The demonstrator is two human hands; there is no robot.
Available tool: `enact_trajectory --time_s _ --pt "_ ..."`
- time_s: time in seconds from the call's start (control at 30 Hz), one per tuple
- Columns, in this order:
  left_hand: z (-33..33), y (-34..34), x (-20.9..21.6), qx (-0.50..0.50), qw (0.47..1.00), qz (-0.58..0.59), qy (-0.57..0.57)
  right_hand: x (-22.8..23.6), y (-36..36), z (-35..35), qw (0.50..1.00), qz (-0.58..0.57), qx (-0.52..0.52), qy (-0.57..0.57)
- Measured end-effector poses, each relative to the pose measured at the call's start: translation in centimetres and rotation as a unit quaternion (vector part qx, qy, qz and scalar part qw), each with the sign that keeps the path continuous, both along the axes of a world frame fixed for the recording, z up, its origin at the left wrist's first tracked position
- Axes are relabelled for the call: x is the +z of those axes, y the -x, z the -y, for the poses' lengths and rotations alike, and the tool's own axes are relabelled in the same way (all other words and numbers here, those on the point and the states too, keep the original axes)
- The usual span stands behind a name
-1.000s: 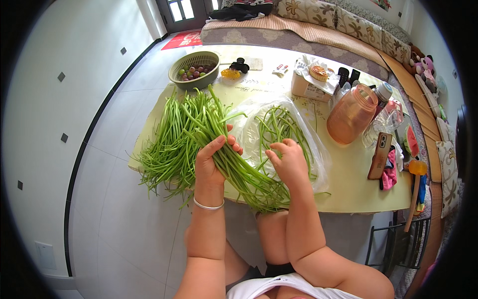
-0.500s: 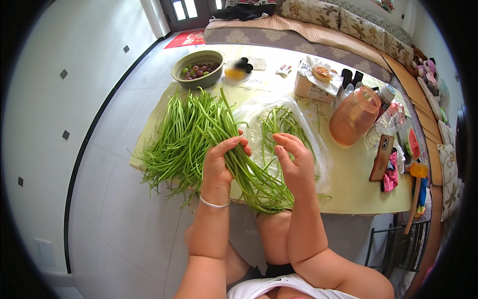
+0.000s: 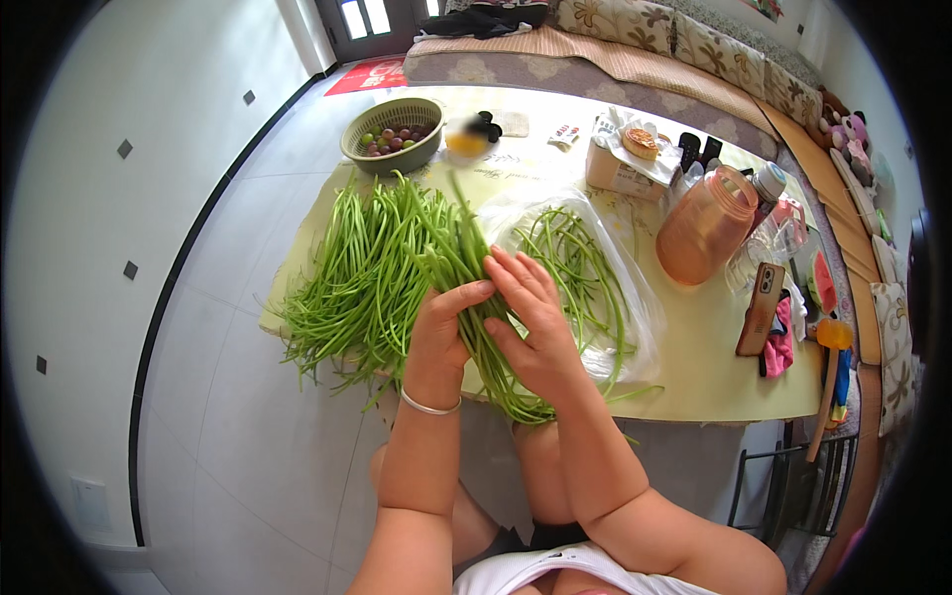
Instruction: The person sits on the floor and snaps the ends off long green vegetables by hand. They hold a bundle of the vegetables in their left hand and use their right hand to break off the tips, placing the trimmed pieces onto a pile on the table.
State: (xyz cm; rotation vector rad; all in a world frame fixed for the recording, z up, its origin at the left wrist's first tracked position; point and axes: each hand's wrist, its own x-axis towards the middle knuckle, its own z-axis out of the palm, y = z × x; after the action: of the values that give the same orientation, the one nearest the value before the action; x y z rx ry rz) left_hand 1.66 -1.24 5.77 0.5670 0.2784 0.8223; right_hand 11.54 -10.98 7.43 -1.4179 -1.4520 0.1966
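Observation:
My left hand [image 3: 443, 322], with a white bangle on its wrist, is closed around a bunch of long thin green vegetable stems [image 3: 471, 342]. The bunch leans across the table's near edge, its lower ends hanging toward my lap. Against its right side lies my right hand [image 3: 533, 322], fingers stretched out and thumb apart, touching the stems. A large heap of the same stems [image 3: 347, 273] spreads over the table to the left. On the right, a clear plastic bag [image 3: 635, 327] lies spread out with a smaller lot of loose stems [image 3: 580, 258] on it.
A green colander [image 3: 421, 154] of grapes stands at the far left of the table [image 3: 694, 387]. To the right are a tissue box [image 3: 625, 174] with a round pastry on top, an orange translucent jug [image 3: 704, 228] and a phone [image 3: 761, 307]. A sofa runs behind.
My right hand has moved left from above the plastic bag and now touches the bunch. The left hand keeps its hold, and the bunch stands slightly more upright.

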Motion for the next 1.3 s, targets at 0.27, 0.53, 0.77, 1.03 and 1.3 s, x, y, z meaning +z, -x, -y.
enact_trajectory --time_s 0.27,0.53,0.77,1.03,1.3 --pt "-0.8 0.4 -0.5 0.001 0.999 -0.014 0.032 -3.3 -4.1 -0.1 0.975 -0.001 -0.207 0.084" --pt "-1.2 0.3 -1.5 -0.012 0.999 -0.039 0.035 -5.5 -5.0 -0.9 0.923 0.132 -0.245 0.267" --pt "-1.0 0.1 -0.9 -0.015 0.999 -0.045 -0.013 -3.5 -5.9 0.2 0.973 -0.173 -0.147 0.050" --pt "-0.5 -0.1 -0.6 0.006 0.999 -0.036 0.030 1.9 -3.2 2.5 0.980 -0.191 0.015 0.049" --pt "-1.3 0.5 -2.5 -0.043 0.998 0.051 0.011 1.8 -2.2 2.1 0.983 -0.165 0.012 0.080"
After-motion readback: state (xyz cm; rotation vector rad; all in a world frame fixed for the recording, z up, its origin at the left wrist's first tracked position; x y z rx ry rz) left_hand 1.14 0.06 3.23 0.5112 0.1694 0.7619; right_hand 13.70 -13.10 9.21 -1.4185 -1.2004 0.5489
